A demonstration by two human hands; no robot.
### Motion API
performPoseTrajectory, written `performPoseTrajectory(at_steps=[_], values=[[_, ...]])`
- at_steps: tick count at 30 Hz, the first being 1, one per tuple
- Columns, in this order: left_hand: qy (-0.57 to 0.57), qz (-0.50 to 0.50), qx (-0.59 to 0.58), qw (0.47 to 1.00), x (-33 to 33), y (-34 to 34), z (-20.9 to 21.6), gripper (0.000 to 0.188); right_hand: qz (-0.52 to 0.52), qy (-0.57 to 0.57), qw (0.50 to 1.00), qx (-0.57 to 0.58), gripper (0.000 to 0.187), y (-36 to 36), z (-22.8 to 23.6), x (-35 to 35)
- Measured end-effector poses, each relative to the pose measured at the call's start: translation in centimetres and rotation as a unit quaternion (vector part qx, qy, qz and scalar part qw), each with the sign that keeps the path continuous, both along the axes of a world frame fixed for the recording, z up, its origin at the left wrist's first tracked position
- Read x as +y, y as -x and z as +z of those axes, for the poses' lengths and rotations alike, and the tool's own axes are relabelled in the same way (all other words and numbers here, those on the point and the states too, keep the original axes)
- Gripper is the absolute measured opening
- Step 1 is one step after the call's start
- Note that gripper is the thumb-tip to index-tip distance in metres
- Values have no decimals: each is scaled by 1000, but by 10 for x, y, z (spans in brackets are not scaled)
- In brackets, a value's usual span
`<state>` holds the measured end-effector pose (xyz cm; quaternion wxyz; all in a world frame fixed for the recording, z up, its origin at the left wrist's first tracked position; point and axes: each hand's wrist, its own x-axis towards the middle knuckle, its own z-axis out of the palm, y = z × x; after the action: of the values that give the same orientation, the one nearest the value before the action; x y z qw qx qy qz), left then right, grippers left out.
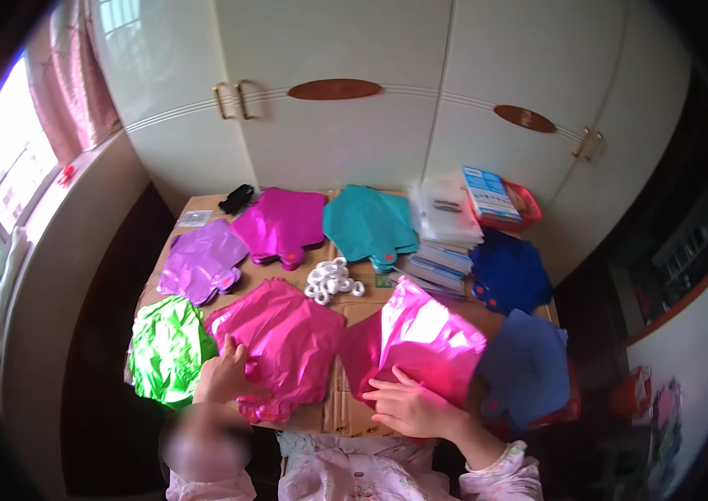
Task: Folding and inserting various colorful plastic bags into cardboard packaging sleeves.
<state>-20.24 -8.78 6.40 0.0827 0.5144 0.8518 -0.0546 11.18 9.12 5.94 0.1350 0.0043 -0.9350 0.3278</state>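
Observation:
A hot-pink deflated foil balloon (pixel 287 338) lies flat at the near left-centre. My left hand (pixel 224 373) is over its left edge, fingers apart, the index finger reaching onto the foil. To the right, a second pink foil balloon (pixel 433 338) has a shiny part bent up and catching the light. On its near edge rests my right hand (pixel 408 407), fingers spread over the foil; what lies under the palm is hidden. Beyond the two pink balloons sits a small heap of white rings (pixel 333 280), perhaps tape rolls.
Around the cardboard-topped table (pixel 339 401) lie green (pixel 166 351), lilac (pixel 201 260), magenta (pixel 280 221), teal (pixel 368 224), navy (pixel 512 271) and slate-blue foils (pixel 527 363). Stacked packets (pixel 433 267), clear bags (pixel 444 213) and a red basket (pixel 529 209) stand back right, before white cupboards (pixel 337 150).

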Motion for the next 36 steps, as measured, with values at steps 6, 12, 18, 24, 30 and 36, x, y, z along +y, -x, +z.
performPoseTrajectory(at_steps=[6,12,18,24,30,36], values=[[-214,-179,22,960,33,-55,18,50,-14,-8,999,-42,24,-3,-43,-5],[-179,-413,-3,893,101,-120,-6,55,-127,-11,991,40,31,-20,-38,-7],[-92,-441,60,891,126,-126,-29,77,-500,-231,833,-56,38,-98,-16,29],[-64,-489,22,870,150,-128,-21,69,-527,-241,810,-91,24,-129,-41,44],[-42,-538,-39,841,212,-149,14,49,-555,-201,806,-51,10,-128,-49,48],[-75,-504,-69,857,251,-197,28,39,-587,-97,801,60,11,-132,-45,52]])
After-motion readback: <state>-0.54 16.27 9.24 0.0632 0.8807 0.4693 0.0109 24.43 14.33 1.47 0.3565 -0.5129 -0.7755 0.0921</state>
